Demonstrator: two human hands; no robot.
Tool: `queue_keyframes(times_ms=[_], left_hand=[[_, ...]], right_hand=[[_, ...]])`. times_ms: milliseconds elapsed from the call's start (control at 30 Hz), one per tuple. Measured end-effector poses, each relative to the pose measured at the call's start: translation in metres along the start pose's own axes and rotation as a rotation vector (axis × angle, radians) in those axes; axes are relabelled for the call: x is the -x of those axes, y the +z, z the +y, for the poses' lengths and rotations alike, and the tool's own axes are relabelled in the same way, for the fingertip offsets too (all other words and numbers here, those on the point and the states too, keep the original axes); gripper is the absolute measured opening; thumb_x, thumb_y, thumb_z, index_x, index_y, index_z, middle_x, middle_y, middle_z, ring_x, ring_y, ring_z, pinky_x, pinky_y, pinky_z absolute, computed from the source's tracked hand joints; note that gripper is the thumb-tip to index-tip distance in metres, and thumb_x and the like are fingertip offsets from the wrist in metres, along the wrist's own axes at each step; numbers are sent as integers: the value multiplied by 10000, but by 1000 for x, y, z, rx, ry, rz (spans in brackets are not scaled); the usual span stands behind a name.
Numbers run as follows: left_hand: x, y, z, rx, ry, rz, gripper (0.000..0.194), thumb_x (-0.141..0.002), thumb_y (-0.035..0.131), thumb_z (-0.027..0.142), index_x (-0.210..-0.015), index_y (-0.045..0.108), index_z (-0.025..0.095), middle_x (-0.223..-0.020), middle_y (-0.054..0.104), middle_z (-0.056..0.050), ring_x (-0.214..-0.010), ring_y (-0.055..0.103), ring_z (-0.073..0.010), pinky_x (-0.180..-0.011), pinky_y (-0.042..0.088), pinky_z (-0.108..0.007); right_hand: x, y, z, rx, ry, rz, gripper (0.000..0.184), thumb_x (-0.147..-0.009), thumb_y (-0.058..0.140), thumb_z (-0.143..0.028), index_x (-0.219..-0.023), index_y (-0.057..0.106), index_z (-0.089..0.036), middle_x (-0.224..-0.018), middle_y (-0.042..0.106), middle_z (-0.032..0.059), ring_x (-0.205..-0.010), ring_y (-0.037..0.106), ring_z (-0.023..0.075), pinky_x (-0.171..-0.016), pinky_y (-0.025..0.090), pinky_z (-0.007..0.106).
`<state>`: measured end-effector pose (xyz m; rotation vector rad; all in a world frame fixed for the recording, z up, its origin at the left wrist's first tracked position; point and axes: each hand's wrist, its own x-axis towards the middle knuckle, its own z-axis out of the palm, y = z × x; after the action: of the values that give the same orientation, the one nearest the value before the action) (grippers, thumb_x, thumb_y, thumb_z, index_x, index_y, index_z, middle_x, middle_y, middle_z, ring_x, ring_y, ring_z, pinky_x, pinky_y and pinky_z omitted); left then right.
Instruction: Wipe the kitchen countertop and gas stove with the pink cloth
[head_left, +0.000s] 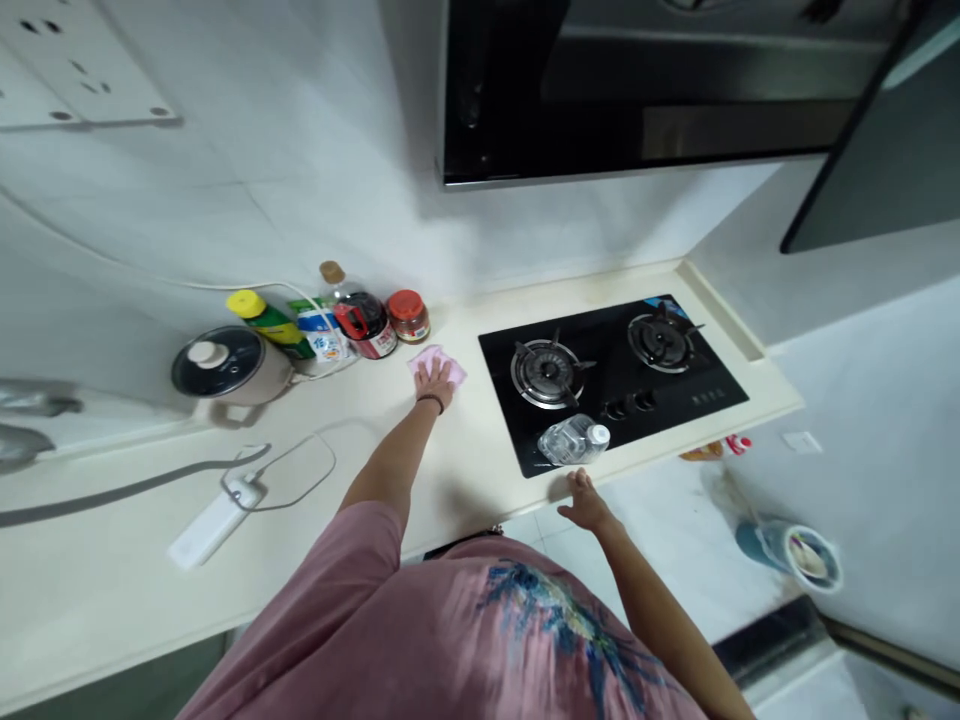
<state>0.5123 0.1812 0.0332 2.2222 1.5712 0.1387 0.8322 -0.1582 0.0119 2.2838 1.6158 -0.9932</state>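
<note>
My left hand [433,383] lies flat with fingers spread on a pink cloth [452,370], pressing it against the cream countertop [472,440]. Just behind the cloth stands a jar with a red lid [409,316]. My right hand [587,503] is by the counter's front edge, holding nothing, its fingers apart. Close to it, a clear plastic bottle with a white cap [574,440] rests on the near side of the black gas stove [600,375]. Whether my right fingertips touch the edge I cannot tell.
Along the wall stand a dark sauce bottle [366,322], a white-blue packet [321,330], a green bottle with yellow cap [271,322] and an electric pot [225,365]. A white power strip [214,522] with a looped cable lies left. Above hangs a black range hood [600,100]. A bin [810,560] stands lower right.
</note>
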Motion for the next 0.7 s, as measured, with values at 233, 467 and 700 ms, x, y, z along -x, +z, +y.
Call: queue_keyframes(times_ms=[233, 467, 700], left_hand=[[14, 31, 45, -25, 11, -98, 559, -1073, 594, 386, -1619, 542, 276, -1748, 409, -121, -1609, 360, -392, -1294, 354, -607], [119, 91, 91, -86, 144, -227, 745, -1052, 468, 363, -1771, 276, 315, -1858, 114, 13, -1703, -95, -375, -1378, 102, -629], [211, 117, 84, -137, 497, -244, 734, -1035, 563, 433, -1735, 384, 308, -1820, 271, -54, -1702, 97, -402, -1353, 204, -645]], right_hand=[[4, -1, -3, -28, 39, -3, 1055, -716, 789, -393, -1652, 405, -93, -1769, 351, 249, -1656, 280, 472, -1336, 335, 591], [5, -8, -12, -18, 72, -35, 1105, -729, 781, -408, -1684, 347, -60, -1799, 280, 242, -1666, 257, 461, -1342, 324, 573], [7, -11, -12, -56, 69, -42, 1115, -716, 806, -402, -1682, 360, -69, -1810, 256, 237, -1677, 226, 450, -1358, 298, 521]])
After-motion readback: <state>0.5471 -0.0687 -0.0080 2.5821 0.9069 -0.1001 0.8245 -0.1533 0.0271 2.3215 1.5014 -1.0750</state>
